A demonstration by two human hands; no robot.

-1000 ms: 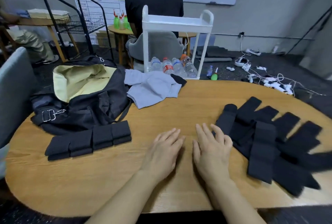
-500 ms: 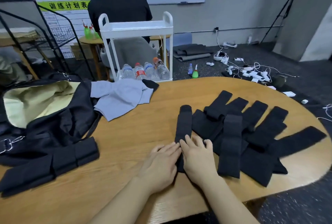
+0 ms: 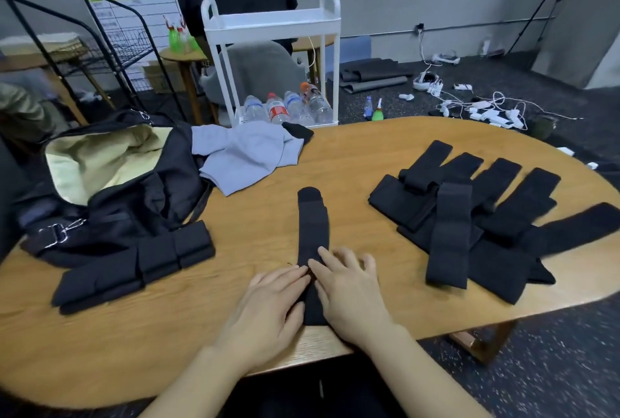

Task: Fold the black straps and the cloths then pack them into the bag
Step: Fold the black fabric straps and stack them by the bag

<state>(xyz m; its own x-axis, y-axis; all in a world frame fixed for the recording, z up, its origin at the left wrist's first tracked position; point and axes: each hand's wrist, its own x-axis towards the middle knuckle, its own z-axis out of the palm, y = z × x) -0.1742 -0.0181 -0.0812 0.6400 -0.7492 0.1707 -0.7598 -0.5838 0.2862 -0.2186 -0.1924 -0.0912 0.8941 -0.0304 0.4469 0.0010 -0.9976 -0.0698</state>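
While both flat-fingered hands, left hand (image 3: 268,310) and right hand (image 3: 349,293), press the long black fabric strap (image 3: 313,229), it lies straightened for folding.

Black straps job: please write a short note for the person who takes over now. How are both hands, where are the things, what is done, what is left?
Left hand and right hand: both flat, fingers straight, pressing the near end of one black strap laid out on the wooden table.
Done: a row of folded straps lies in front of the open black bag.
Left: fold this strap, then the pile of unfolded straps on the right, then the grey cloth beside the bag. As far as the view shows, nothing is packed yet.
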